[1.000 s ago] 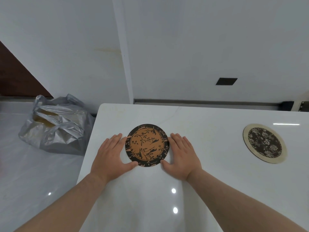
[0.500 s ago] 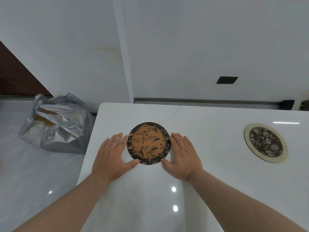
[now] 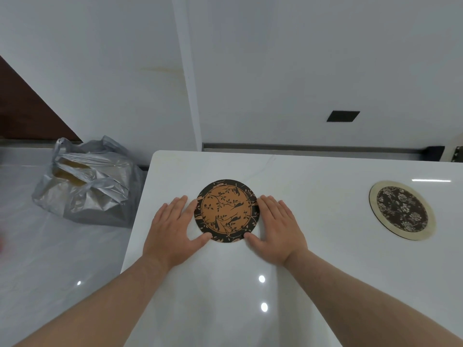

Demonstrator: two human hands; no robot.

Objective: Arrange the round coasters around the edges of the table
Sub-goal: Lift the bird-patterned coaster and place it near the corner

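A round coaster (image 3: pixel 227 210), orange with a black leaf pattern and black rim, lies flat near the far left corner of the white table (image 3: pixel 313 259). My left hand (image 3: pixel 172 230) rests flat on the table against the coaster's left side, thumb touching its near rim. My right hand (image 3: pixel 278 229) lies flat against its right side in the same way. Neither hand lifts it. A second round coaster (image 3: pixel 402 210), dark with pale flowers and a cream rim, lies on the table further right, well apart from both hands.
The table's left edge (image 3: pixel 136 221) runs close beside my left hand, and its far edge stands near a white wall. A grey plastic bag (image 3: pixel 87 184) sits on the glossy floor left of the table.
Hardly anything differs; both hands stay flat beside the orange coaster, and the view has shifted only slightly.
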